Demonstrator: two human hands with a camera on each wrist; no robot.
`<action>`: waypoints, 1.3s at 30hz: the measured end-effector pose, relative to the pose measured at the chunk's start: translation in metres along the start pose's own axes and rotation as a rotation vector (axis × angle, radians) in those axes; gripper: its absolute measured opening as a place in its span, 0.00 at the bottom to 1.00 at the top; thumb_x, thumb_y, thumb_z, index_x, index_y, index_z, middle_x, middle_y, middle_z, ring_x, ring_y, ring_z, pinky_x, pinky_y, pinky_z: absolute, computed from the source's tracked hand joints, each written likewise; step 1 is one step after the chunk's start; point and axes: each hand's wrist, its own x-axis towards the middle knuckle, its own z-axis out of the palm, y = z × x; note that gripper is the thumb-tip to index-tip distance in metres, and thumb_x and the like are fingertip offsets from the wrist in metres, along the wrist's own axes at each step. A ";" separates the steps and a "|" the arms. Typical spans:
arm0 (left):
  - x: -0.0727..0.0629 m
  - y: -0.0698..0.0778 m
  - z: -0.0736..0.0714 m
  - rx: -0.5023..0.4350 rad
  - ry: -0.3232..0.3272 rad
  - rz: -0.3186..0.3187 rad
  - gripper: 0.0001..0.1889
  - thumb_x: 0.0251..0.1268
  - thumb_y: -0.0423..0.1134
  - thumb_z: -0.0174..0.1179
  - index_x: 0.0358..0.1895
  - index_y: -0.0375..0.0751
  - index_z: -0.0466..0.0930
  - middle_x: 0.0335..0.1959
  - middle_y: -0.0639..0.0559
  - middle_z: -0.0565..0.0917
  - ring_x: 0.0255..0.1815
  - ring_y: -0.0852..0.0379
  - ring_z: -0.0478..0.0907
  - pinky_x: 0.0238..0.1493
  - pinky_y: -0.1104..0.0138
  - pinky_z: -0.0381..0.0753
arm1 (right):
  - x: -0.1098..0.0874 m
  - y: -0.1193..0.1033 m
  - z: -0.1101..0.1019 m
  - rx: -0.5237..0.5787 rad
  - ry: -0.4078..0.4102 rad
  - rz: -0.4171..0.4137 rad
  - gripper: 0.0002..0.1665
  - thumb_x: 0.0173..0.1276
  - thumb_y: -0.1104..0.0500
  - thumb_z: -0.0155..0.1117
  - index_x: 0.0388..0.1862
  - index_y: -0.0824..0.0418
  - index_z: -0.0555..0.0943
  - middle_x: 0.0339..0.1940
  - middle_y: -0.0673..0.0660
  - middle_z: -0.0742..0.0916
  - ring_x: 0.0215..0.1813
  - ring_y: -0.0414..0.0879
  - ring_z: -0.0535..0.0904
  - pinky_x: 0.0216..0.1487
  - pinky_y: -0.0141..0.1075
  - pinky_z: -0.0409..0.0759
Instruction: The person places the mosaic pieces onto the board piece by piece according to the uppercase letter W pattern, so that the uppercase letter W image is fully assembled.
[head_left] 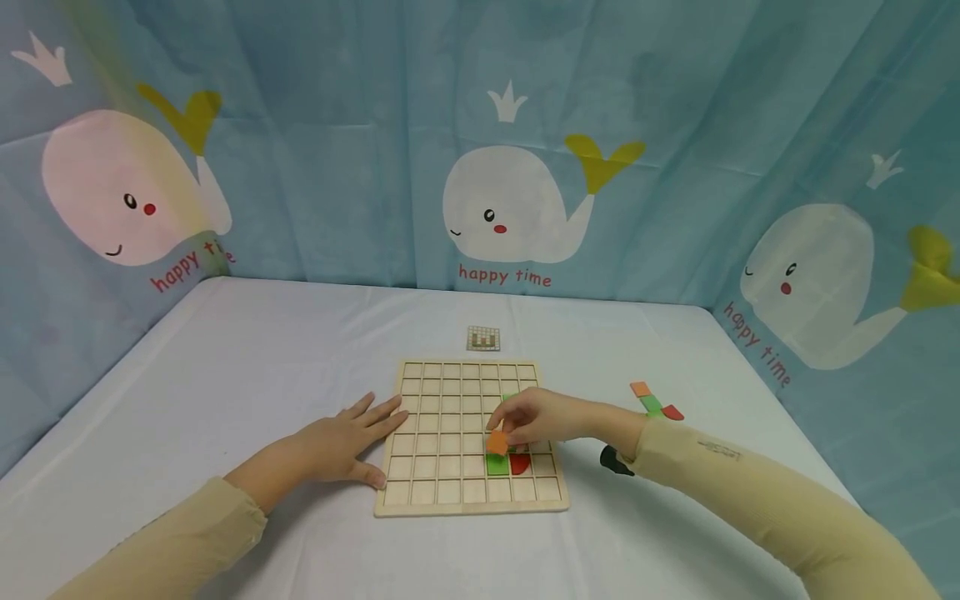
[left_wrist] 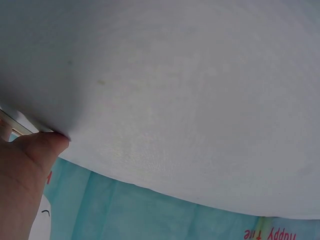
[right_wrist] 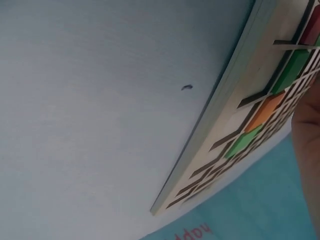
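A wooden grid board (head_left: pixel 426 446) lies flat on the white table. My left hand (head_left: pixel 333 443) rests at its left edge, fingers spread over the rim; the left wrist view shows the thumb (left_wrist: pixel 42 147) against that edge. Over the board's lower right part, my right hand (head_left: pixel 542 414) pinches an orange square tile (head_left: pixel 497 442) between thumb and fingers. Just below that tile, a green square (head_left: pixel 497 465) and a red rounded piece (head_left: pixel 520 463) sit in cells. In the right wrist view, another orange tile (right_wrist: pixel 266 111) lies in the board between two green tiles (right_wrist: pixel 291 71).
Behind the board lies a small card (head_left: pixel 483 338) with a brown grid pattern. Right of the board are loose pieces: an orange one (head_left: pixel 640 388), green (head_left: pixel 651 405) and a red one (head_left: pixel 673 412). A black object (head_left: pixel 615 460) shows beneath the right wrist. A blue whale-print curtain (head_left: pixel 337 192) surrounds the table.
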 end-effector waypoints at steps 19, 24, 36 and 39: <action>0.001 -0.002 0.000 0.000 0.003 0.009 0.52 0.52 0.68 0.59 0.76 0.41 0.55 0.78 0.44 0.48 0.75 0.29 0.44 0.55 0.29 0.62 | 0.026 -0.005 0.010 -0.219 -0.099 -0.026 0.13 0.67 0.64 0.65 0.51 0.62 0.83 0.30 0.44 0.80 0.33 0.34 0.73 0.40 0.28 0.75; 0.000 0.001 0.000 -0.015 -0.001 0.004 0.52 0.52 0.68 0.59 0.76 0.41 0.55 0.78 0.44 0.49 0.75 0.30 0.44 0.56 0.30 0.61 | 0.031 -0.007 0.009 -0.219 -0.152 -0.050 0.14 0.68 0.65 0.65 0.52 0.63 0.83 0.30 0.44 0.81 0.33 0.33 0.73 0.40 0.27 0.76; -0.001 -0.002 0.001 -0.005 0.013 0.020 0.52 0.52 0.68 0.59 0.76 0.41 0.55 0.78 0.43 0.49 0.74 0.28 0.44 0.55 0.29 0.62 | 0.036 -0.011 0.011 -0.175 -0.178 -0.027 0.15 0.67 0.66 0.65 0.53 0.65 0.84 0.29 0.44 0.81 0.31 0.32 0.71 0.37 0.26 0.74; 0.000 -0.002 0.001 0.000 0.014 0.020 0.52 0.52 0.68 0.59 0.76 0.41 0.55 0.78 0.43 0.49 0.74 0.28 0.45 0.53 0.29 0.64 | 0.036 -0.011 0.011 -0.170 -0.186 -0.043 0.16 0.67 0.67 0.65 0.54 0.66 0.83 0.29 0.45 0.81 0.29 0.32 0.70 0.34 0.25 0.72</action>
